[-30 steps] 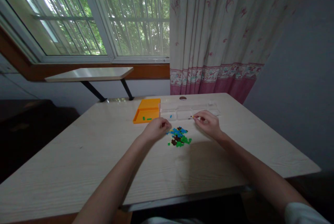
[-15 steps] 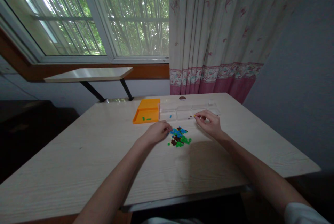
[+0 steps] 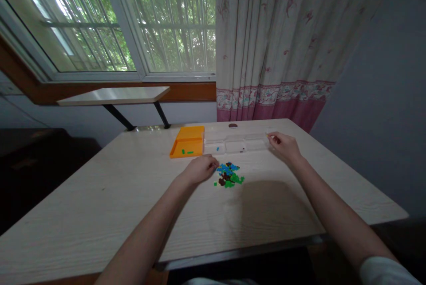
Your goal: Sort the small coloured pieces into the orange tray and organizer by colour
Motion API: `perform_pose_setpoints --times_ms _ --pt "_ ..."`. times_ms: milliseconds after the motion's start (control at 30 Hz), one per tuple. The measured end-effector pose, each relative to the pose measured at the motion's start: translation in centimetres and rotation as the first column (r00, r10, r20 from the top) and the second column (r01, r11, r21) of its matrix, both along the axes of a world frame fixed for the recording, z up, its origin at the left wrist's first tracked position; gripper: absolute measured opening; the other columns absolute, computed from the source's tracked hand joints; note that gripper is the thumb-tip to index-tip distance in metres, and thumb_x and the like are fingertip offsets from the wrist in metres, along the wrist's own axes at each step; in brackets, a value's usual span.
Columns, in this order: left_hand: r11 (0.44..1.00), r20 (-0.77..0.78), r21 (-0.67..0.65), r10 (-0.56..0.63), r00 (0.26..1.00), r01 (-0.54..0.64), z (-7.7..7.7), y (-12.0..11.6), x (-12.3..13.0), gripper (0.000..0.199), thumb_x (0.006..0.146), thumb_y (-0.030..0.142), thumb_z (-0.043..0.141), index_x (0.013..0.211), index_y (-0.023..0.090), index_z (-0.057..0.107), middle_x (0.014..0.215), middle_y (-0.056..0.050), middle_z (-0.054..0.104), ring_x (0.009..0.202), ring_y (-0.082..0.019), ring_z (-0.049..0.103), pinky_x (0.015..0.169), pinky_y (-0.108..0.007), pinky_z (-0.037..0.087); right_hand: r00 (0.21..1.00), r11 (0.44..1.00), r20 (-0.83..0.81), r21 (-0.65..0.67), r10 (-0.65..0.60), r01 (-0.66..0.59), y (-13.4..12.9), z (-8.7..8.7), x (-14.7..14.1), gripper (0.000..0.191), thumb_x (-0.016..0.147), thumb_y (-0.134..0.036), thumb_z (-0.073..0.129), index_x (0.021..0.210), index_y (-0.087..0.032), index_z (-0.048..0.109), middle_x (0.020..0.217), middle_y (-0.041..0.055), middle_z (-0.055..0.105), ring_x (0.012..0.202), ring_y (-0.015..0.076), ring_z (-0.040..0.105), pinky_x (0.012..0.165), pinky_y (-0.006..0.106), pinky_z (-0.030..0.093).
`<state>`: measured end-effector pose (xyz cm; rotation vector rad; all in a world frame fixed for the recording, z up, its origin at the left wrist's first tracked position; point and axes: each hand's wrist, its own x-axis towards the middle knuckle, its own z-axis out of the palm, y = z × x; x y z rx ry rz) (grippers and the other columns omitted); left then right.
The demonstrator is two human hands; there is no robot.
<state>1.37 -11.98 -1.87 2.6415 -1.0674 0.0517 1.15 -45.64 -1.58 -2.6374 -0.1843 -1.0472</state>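
Observation:
My right hand point(image 3: 282, 145) pinches a tiny yellow toy brick point(image 3: 267, 134) between thumb and fingertips, over the right end of a clear compartment tray point(image 3: 244, 143). One blue brick point(image 3: 218, 148) lies in the tray's left compartment, and tiny dark pieces point(image 3: 243, 149) lie in the one beside it. At the left edge of a loose pile of blue, green and brown bricks point(image 3: 229, 175) rests my left hand point(image 3: 201, 169). Its fingers are curled together; whatever they may hold is hidden.
Left of the clear tray stands an open orange case point(image 3: 186, 141) with a few green bricks point(image 3: 190, 152) inside. A raised shelf point(image 3: 116, 95) on black legs stands at the table's back left. Behind the table point(image 3: 126, 196) are a window and a curtain point(image 3: 266, 54).
My right hand has moved right and slightly back along the clear tray, carrying the yellow brick. My left hand stays beside the pile.

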Motion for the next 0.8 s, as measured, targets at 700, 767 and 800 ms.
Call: perform_pose_setpoints --times_ms 700,767,800 --pt "0.992 0.057 0.048 0.117 0.991 -0.12 -0.2 -0.1 0.0 0.027 0.082 0.032 0.039 0.081 0.018 0.063 0.082 -0.007 0.06 0.076 -0.017 0.055 0.065 -0.024 0.039 0.941 0.996 -0.339 -0.075 0.01 -0.038 1.8 -0.2 -0.4 0.024 0.08 -0.03 0.044 0.089 -0.021 0.064 0.071 0.0025 0.065 0.064 0.0141 0.057 0.054 0.022 0.033" --pt "0.99 0.059 0.063 0.124 0.991 -0.128 -0.2 -0.1 0.0 0.025 0.081 0.031 0.041 0.081 0.019 0.063 0.082 -0.007 0.06 0.075 -0.017 0.055 0.064 -0.024 0.038 0.933 0.986 -0.342 -0.083 0.11 -0.147 4.0 0.0 -1.1 0.022 0.08 -0.029 0.045 0.089 -0.022 0.064 0.071 0.0012 0.065 0.065 0.0138 0.057 0.055 0.021 0.034" --pt "0.989 0.06 0.07 0.124 0.99 -0.128 -0.3 -0.1 0.1 0.024 0.08 0.03 0.041 0.08 0.019 0.063 0.082 -0.006 0.06 0.075 -0.016 0.055 0.064 -0.023 0.038 0.926 0.977 -0.344 -0.085 0.155 -0.195 5.1 0.2 -1.6 0.022 0.081 -0.028 0.044 0.088 -0.022 0.064 0.07 0.0007 0.065 0.064 0.0134 0.057 0.054 0.021 0.034"
